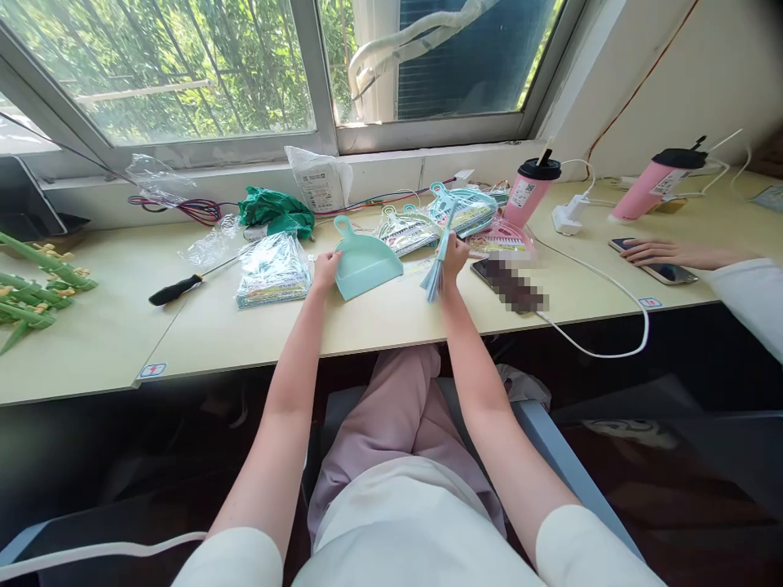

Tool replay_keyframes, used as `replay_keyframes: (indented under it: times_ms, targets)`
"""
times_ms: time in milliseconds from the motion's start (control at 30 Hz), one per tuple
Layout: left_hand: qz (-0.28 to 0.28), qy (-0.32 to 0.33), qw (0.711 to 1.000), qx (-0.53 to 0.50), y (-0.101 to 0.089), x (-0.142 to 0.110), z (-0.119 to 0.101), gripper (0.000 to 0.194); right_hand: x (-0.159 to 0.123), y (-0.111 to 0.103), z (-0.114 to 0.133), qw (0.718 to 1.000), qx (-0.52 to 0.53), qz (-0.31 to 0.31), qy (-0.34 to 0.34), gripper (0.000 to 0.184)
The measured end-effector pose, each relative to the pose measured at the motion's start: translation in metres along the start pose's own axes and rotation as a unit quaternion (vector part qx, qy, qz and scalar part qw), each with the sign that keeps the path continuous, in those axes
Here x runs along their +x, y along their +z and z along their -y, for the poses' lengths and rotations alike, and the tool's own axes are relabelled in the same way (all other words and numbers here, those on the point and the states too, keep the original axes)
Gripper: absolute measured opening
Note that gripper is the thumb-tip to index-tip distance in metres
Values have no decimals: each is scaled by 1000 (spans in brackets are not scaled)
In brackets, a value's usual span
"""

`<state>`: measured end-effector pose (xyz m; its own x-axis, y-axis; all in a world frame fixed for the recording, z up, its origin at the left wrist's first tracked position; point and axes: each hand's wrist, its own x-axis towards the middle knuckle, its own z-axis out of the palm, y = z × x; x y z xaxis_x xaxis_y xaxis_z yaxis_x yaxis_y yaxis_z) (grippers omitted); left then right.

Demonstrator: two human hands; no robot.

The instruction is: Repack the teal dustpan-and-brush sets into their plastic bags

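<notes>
My left hand (326, 271) is closed on the left edge of a mint-green dustpan (365, 262), whose looped handle points toward the window. In my right hand (454, 258) is a small hand brush (434, 277), its pale blue bristles hanging down toward the table and its handle sticking up. The brush is just right of the dustpan, apart from it. Left of my left hand lies a stack of plastic-wrapped packs (272, 269). Behind my right hand are several packaged dustpan sets (462, 210) in blue, green and pink.
A black-handled screwdriver (176, 290) lies at left, near a green crumpled bag (275, 214). A phone (510, 285) with a white cable lies right of my right hand. Pink cups (531, 194) and a charger (570, 215) stand behind. At far right, another person's hand (664, 251) rests on a phone.
</notes>
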<state>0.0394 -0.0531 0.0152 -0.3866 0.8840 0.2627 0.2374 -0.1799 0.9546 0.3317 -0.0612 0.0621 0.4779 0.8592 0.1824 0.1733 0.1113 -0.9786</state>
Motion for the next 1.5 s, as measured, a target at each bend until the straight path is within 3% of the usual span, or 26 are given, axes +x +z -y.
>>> replay_keyframes:
  times_ms: [67, 133, 233, 300, 433, 567, 667, 767, 867, 933, 1033, 1133, 1267, 1400, 1500]
  targets:
    - [28, -6, 997, 74, 1, -1, -1, 46, 4, -15, -3, 987, -143, 19, -75, 45]
    - [30, 3, 993, 114, 5, -2, -3, 42, 6, -31, -5, 950, -281, 31, -134, 41]
    - [20, 28, 992, 123, 10, -3, -6, 18, 9, -52, -8, 902, -400, 31, -159, 38]
    - [16, 57, 987, 147, 12, -4, -7, 12, 12, -62, -10, 878, -448, 50, -160, 36]
    - [10, 117, 958, 261, 10, -8, -7, 27, 20, -73, -18, 849, -491, 117, -158, 30]
    - [57, 55, 935, 345, 8, -11, -4, 26, 30, -78, -32, 825, -511, 161, -179, 32]
    - [44, 50, 934, 350, 7, -11, -2, 12, 37, -77, -41, 804, -538, 180, -178, 30]
    - [4, 67, 955, 289, 8, -10, -5, 9, 42, -77, -45, 808, -525, 185, -194, 30]
    - [-53, 54, 986, 150, 10, -7, -10, 11, 45, -85, -40, 843, -459, 164, -227, 32]
    - [-79, 29, 996, 39, 11, -4, -12, 10, 44, -93, -31, 886, -365, 173, -229, 32]
    - [-80, -10, 992, -101, 14, -2, -12, 15, 38, -97, -12, 933, -152, 251, -208, 36]
    - [-48, -29, 981, -184, 19, -5, -13, 28, 23, -75, 7, 934, 14, 302, -189, 40]
    - [47, -58, 977, -198, 27, -17, -23, 44, -6, -8, 18, 933, 80, 295, -191, 35]
    - [79, 2, 981, -178, 32, -27, -33, 56, -29, 55, 13, 954, 1, 198, -223, 22]
    - [105, 38, 983, -148, 33, -28, -32, 61, -36, 76, 5, 946, -123, 153, -257, 18]
